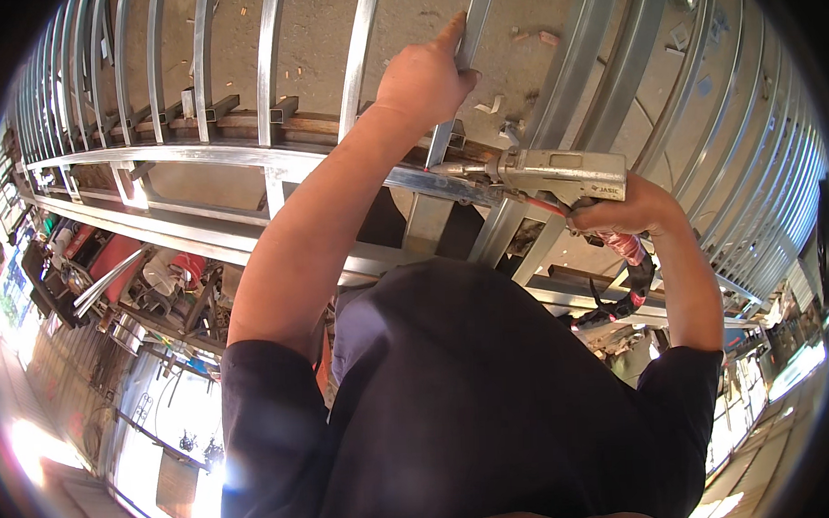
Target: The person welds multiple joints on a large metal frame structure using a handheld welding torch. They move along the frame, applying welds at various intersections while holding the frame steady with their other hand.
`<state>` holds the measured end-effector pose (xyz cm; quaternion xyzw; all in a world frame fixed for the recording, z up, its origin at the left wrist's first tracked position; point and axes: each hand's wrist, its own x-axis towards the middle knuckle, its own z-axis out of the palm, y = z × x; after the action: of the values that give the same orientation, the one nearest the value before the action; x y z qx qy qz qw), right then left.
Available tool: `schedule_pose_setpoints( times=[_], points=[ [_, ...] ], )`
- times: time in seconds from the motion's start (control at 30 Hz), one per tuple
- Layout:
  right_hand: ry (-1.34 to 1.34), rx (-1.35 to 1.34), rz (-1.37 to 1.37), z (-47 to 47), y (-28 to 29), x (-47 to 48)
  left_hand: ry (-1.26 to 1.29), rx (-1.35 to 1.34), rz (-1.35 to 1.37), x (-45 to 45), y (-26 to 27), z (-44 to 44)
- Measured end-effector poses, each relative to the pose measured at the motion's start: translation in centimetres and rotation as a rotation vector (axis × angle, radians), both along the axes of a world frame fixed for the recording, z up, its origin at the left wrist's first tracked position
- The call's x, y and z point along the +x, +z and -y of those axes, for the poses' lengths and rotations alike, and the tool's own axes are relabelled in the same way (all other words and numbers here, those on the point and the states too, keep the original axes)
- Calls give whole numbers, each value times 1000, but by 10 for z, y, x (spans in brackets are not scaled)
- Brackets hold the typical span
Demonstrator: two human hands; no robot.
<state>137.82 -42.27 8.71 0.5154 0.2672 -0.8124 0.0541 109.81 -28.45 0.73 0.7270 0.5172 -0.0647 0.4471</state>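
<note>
My left hand is on an upright bright metal square tube, its index finger laid along the tube and its thumb at the other side. In my right hand is a handheld laser welding gun, gripped by its handle. The gun's nozzle points left, its tip close to where the tube's lower end meets a long metal rail. A small red spot shows at that joint. From the handle runs a cable wrapped in red and black.
Parallel metal bars stand along the rail on the left, and more curve away on the right. Short dark square tubes jut out behind the rail. Scraps lie on the concrete floor. A cluttered workbench is at left.
</note>
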Motion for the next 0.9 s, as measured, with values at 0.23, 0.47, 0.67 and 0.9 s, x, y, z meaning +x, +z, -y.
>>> schedule_pose_setpoints(
  times=[0.23, 0.47, 0.67, 0.9],
  points=[
    [-80, 31, -87, 9, -9, 3, -9, 11, -58, 2, 4, 0],
    [-44, 50, -76, 3, -4, -1, -4, -33, -74, 4, 4, -1],
    [-25, 33, -84, 3, -6, 1, 9, -54, -67, 3, 3, -2],
    [-32, 41, -79, 6, -6, 5, 21, -66, -68, 3, 1, -2]
  ],
)
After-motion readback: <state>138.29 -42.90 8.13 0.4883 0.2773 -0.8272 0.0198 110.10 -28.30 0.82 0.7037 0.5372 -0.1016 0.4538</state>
